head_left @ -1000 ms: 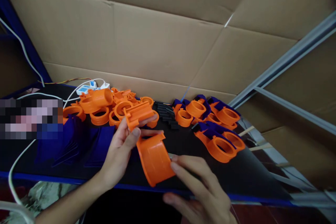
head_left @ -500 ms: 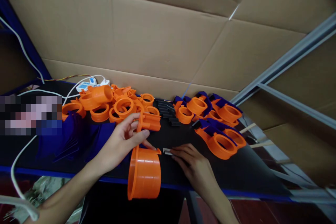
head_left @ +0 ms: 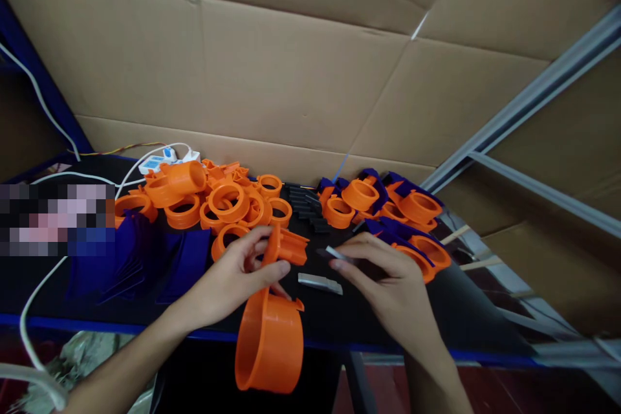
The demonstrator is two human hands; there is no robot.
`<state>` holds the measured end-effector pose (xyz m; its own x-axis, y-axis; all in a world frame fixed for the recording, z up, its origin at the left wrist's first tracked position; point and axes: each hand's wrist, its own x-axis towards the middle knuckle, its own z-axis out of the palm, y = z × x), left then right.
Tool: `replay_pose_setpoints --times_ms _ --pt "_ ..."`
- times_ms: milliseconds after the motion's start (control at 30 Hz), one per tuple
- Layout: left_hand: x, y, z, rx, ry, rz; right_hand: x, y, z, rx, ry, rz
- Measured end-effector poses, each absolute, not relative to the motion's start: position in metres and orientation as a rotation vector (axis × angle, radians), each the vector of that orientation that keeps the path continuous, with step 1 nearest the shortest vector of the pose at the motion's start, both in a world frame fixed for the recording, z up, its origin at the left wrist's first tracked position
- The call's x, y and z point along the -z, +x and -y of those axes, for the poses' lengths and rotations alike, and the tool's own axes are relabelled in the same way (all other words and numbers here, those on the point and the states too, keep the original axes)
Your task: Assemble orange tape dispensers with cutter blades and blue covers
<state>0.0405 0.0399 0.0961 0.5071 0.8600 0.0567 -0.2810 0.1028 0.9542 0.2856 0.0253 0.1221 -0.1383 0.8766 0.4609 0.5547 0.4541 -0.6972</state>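
At the far left a white cable (head_left: pixel 30 294) loops over the front edge of the black tabletop (head_left: pixel 466 317). Beside it lies a fanned stack of flat purple pieces (head_left: pixel 145 259). Behind them, near the cardboard wall (head_left: pixel 291 77), sits a white power strip (head_left: pixel 165 159). Next comes a loose pile of orange rings (head_left: pixel 228 200), heaped against one another.

In front of that pile the person's left hand (head_left: pixel 233 272) comes in from the lower left. Its fingers (head_left: pixel 272 268) are curled shut around the narrow upper end of an orange housing (head_left: pixel 269 343). The housing's wide, cup-shaped body hangs down past the tabletop's front edge, tilted, with its open mouth facing down and towards the left.

Just right of the housing a spare metal strip (head_left: pixel 320 283) lies flat on the tabletop, between the two hands and touching neither. Farther back is a small cluster of black blocks (head_left: pixel 305 208).

The right hand (head_left: pixel 392 284) reaches in from the lower right. Its thumb and forefinger are pinched on a second, small grey metal strip (head_left: pixel 336 252), held just above the tabletop. The strip's free end points at the housing's upper end, close to it but apart; the other fingers are loosely bent.

Behind that hand stand several orange-and-purple units (head_left: pixel 388 207), crowded together. Past them an aluminium rail (head_left: pixel 524 110) slants up to the right.
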Motion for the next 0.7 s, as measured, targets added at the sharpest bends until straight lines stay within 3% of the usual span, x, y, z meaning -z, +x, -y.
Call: replay_pose_setpoints --times_ms 700 --pt "-0.078 0.061 -0.034 -0.776 1.224 -0.56 -0.102 0.276 -0.029 -0.4 -1.264 1.947"
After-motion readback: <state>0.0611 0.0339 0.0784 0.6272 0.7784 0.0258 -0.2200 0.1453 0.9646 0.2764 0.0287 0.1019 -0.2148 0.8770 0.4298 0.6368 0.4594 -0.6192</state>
